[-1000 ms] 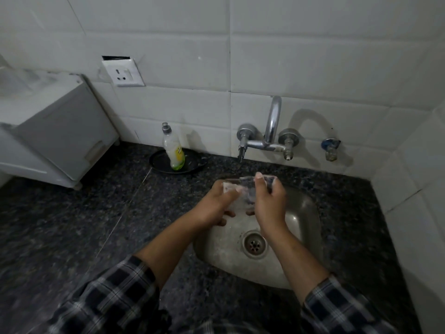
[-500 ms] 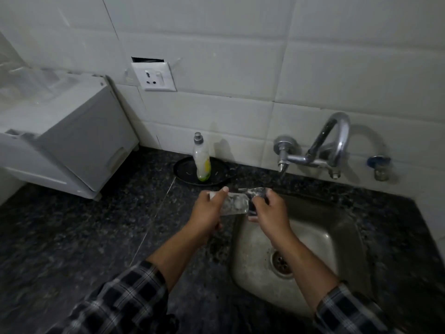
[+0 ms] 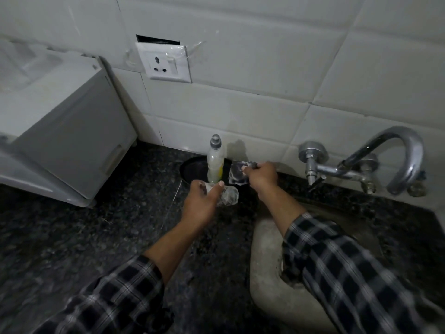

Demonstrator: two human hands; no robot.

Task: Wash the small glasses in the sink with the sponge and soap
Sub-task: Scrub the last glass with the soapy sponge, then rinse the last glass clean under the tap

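Note:
My left hand [image 3: 202, 203] grips a small clear glass [image 3: 228, 196] lying on its side, over the dark counter just left of the sink [image 3: 267, 266]. My right hand [image 3: 263, 177] pinches a dark, soapy sponge [image 3: 237, 175] a little above and right of the glass, over the edge of a black plate [image 3: 192, 168]. The soap bottle [image 3: 215, 162], clear with yellow liquid and a grey cap, stands upright on that plate, just behind my left hand. Glass and sponge are apart.
A chrome tap [image 3: 385, 162] juts from the tiled wall above the sink at right. A grey-white appliance [image 3: 65, 141] stands on the speckled dark counter [image 3: 84, 237] at left. A wall socket [image 3: 166, 63] sits above the bottle.
Both hands moved left from over the sink basin to the counter beside the soap bottle. The sponge, earlier against the glass, is now apart from it, close to the black plate.

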